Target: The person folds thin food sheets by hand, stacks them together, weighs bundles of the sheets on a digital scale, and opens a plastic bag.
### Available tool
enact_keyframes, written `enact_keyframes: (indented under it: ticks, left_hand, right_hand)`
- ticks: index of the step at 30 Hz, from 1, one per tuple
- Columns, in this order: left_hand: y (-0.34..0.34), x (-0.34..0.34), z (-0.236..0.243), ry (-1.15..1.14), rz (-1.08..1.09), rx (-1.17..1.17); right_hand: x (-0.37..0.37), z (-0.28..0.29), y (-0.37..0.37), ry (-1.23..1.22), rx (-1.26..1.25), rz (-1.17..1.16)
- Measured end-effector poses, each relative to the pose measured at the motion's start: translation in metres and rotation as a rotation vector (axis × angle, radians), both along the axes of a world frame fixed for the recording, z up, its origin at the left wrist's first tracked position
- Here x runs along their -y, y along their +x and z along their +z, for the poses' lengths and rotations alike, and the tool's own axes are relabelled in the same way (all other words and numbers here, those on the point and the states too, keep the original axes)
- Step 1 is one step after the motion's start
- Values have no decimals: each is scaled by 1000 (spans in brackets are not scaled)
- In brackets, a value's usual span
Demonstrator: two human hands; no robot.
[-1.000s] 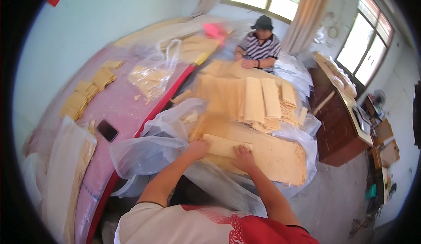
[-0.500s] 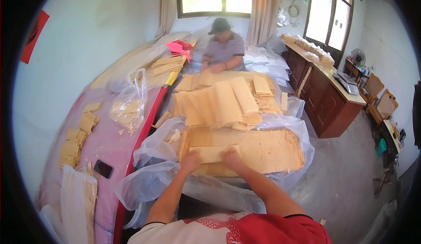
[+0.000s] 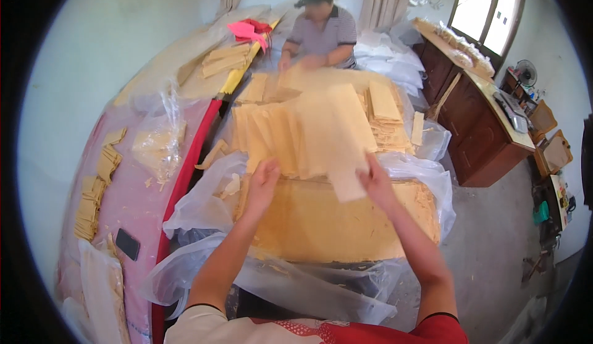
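Note:
My left hand (image 3: 264,176) is raised at the near left of a pile of thin tan sheets (image 3: 272,137). Its fingers are loosely bent and apart, with nothing seen in them. At the pile's near right is my right hand (image 3: 375,180), thumb and forefinger spread at the edge of a pale, blurred strip (image 3: 346,174). That strip lies slantwise over the pile, its near end reaching out above a broad stack of larger tan sheets (image 3: 327,226). Whether my right hand still touches the strip is hard to tell.
Clear plastic film (image 3: 210,199) surrounds the stack. On the pink table (image 3: 148,202) at left are folded tan bundles (image 3: 88,211) and a phone (image 3: 128,244). Across the pile sits another person (image 3: 321,32). A brown cabinet (image 3: 475,140) with a scale (image 3: 513,112) stands at right.
Both hands have lifted off the broad stack and moved away from me and apart. The strip that lay crosswise between them has turned lengthwise onto the pile. The view has tilted down.

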State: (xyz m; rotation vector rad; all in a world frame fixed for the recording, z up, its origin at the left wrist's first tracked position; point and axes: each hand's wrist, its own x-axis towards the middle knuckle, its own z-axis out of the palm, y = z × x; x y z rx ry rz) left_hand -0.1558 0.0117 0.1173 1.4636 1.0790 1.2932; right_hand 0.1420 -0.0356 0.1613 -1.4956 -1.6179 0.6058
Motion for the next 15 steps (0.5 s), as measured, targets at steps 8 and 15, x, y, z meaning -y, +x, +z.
enact_keyframes:
  ticks: [8,15]
  left_hand:
    - [117,-126,1,61,161,-429]
    - [116,-130,39,-598,84,117]
  right_hand:
    - [-151,-41,56,159,271,-186]
    - [-130,-22,34,-87,380,-264]
